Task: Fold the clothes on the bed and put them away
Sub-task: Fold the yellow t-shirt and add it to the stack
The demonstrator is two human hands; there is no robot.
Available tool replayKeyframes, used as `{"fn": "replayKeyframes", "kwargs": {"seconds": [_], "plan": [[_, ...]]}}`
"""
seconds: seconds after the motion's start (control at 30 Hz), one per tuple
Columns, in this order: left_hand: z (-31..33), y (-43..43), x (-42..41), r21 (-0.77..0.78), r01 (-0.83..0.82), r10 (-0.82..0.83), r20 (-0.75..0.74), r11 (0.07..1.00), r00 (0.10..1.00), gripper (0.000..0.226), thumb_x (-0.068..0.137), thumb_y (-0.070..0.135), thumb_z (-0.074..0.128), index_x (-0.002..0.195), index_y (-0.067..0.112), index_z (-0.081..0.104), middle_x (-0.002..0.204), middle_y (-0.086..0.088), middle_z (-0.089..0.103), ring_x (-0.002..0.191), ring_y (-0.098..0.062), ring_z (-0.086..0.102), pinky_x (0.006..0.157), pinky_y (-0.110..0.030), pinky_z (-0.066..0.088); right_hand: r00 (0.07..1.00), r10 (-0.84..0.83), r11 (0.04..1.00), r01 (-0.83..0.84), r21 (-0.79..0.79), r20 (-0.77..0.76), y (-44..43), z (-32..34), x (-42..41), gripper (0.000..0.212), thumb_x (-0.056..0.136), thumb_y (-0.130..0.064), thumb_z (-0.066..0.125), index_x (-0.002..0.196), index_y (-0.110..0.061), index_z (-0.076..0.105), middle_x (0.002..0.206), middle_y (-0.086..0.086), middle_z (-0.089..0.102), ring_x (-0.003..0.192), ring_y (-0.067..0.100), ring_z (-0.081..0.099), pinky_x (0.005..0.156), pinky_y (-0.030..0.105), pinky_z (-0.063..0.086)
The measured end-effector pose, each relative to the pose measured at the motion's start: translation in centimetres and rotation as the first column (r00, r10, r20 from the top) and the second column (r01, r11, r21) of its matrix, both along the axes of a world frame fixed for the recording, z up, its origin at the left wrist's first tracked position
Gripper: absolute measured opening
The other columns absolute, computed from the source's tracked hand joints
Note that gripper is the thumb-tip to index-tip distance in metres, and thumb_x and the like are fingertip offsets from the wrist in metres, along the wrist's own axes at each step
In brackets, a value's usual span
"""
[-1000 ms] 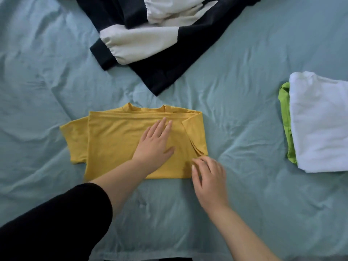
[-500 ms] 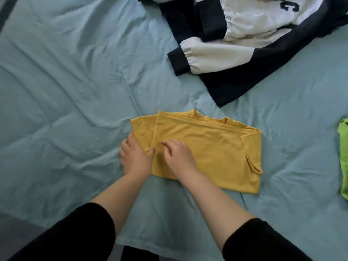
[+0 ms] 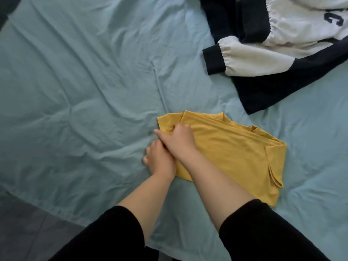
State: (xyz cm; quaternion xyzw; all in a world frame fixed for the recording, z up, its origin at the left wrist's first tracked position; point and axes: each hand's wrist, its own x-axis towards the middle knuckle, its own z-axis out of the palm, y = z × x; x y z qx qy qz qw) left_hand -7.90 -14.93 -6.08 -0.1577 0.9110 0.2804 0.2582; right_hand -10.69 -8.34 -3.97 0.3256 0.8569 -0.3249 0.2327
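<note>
Writing on the jacket (image 3: 282, 53), beyond the right hand (image 3: 178, 141), is cut off and unreadable. This hand pinches the sleeve of the yellow shirt (image 3: 235, 157); the grip of the left hand (image 3: 160, 161) is hidden.

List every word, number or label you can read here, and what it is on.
On the navy and white fabric jacket, white panel: dark blue block letters, cut off by the frame edge, unreadable.
No text on the folded yellow fabric T-shirt or the teal bedsheet.
</note>
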Motion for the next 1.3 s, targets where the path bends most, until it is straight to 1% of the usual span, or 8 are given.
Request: {"fn": "replayKeyframes", "kwargs": {"seconds": [0.23, 0.47, 0.6, 0.73, 0.8, 0.9, 1.07, 1.3], "plan": [[0.1, -0.3, 1.0, 0.026, 0.023, -0.023, 0.006, 0.999, 1.0, 0.011, 0.093, 0.022, 0.042, 0.088, 0.025, 0.052, 0.107, -0.003, 0.06, 0.108, -0.027, 0.049, 0.085, -0.038, 0.031, 0.994, -0.022, 0.991, 0.008, 0.133, 0.103, -0.9, -0.3, -2.7, 0.039, 0.091, -0.023, 0.056, 0.124, -0.004, 0.048, 0.128, 0.016, 0.053, 0.117, 0.034, 0.054, 0.087, 0.036, 0.045], [0.1, -0.4, 1.8, 0.112, 0.053, -0.039, -0.117, 0.992, 0.992, 0.025, 0.084, 0.024, 0.061, 0.104, 0.039, 0.061, 0.104, 0.013, 0.06, 0.104, -0.016, 0.048, 0.084, -0.031, 0.024, 0.904, -0.351, 0.925, 0.293, -0.244, -0.243, 4.7, -0.3, 0.8, 0.027, 0.083, -0.009, 0.055, 0.107, -0.021, 0.057, 0.095, -0.003, 0.065, 0.088, 0.014, 0.061, 0.069, 0.021, 0.046], [0.2, -0.9, 2.4, 0.063, 0.214, -0.198, -0.194, 0.975, 0.961, 0.031, 0.083, 0.018, 0.063, 0.107, 0.038, 0.062, 0.104, 0.012, 0.059, 0.103, -0.016, 0.048, 0.084, -0.027, 0.022, 0.876, -0.45, 0.869, 0.384, -0.313, -0.173, 6.9, -1.0, 0.9, 0.014, 0.084, -0.009, 0.058, 0.092, -0.02, 0.063, 0.092, 0.005, 0.067, 0.09, 0.024, 0.065, 0.075, 0.034, 0.055], [0.5, -1.5, 2.8, 0.057, 0.355, -0.335, -0.216, 0.933, 0.917, 0.042, 0.086, 0.014, 0.06, 0.118, 0.042, 0.062, 0.106, 0.011, 0.056, 0.103, -0.014, 0.046, 0.09, -0.027, 0.023, 0.761, -0.648, 0.65, 0.54, -0.535, -0.02, 7.6, -0.5, 0.5, 0.021, 0.092, -0.03, 0.052, 0.092, -0.014, 0.065, 0.086, 0.007, 0.069, 0.084, 0.025, 0.068, 0.072, 0.034, 0.057], [0.7, -1.7, 2.8, 0.035, 0.4, -0.385, -0.2, 0.916, 0.901, 0.044, 0.088, 0.015, 0.059, 0.122, 0.043, 0.06, 0.107, 0.011, 0.055, 0.104, -0.014, 0.046, 0.092, -0.029, 0.026, 0.828, -0.556, 0.743, 0.459, -0.487, -0.069, 7.5, -0.5, 1.0, 0.028, 0.088, -0.042, 0.062, 0.098, -0.016, 0.062, 0.091, 0.005, 0.067, 0.083, 0.018, 0.065, 0.075, 0.034, 0.056], [0.8, -1.9, 2.8, 0.027, 0.412, -0.401, -0.187, 0.911, 0.897, 0.044, 0.091, 0.015, 0.056, 0.124, 0.044, 0.058, 0.109, 0.011, 0.055, 0.105, -0.014, 0.047, 0.093, -0.03, 0.029, 0.902, -0.388, 0.892, 0.315, -0.324, -0.191, 7.2, -0.7, 1.5, 0.021, 0.083, -0.02, 0.07, 0.101, -0.02, 0.059, 0.087, 0.003, 0.059, 0.076, 0.015, 0.055, 0.071, 0.033, 0.051], [0.7, -1.7, 2.8, 0.029, 0.422, -0.406, -0.215, 0.906, 0.888, 0.046, 0.092, 0.013, 0.054, 0.126, 0.043, 0.058, 0.108, 0.011, 0.057, 0.104, -0.015, 0.047, 0.091, -0.03, 0.028, 0.909, -0.339, 0.94, 0.32, -0.114, -0.242, 8.4, -1.4, 1.4, 0.016, 0.085, -0.013, 0.061, 0.097, -0.023, 0.055, 0.071, -0.01, 0.049, 0.058, 0.007, 0.048, 0.049, 0.018, 0.038], [0.2, -1.9, 3.2, 0.061, 0.411, -0.386, -0.24, 0.91, 0.891, 0.026, 0.084, 0.021, 0.065, 0.101, 0.041, 0.068, 0.103, 0.016, 0.057, 0.103, -0.012, 0.047, 0.085, -0.024, 0.022, 0.827, -0.415, 0.908, 0.4, -0.122, -0.38, 8.8, 0.0, 3.0, 0.014, 0.091, -0.032, 0.06, 0.087, -0.019, 0.062, 0.083, -0.004, 0.063, 0.072, 0.008, 0.059, 0.063, 0.02, 0.043]]}}
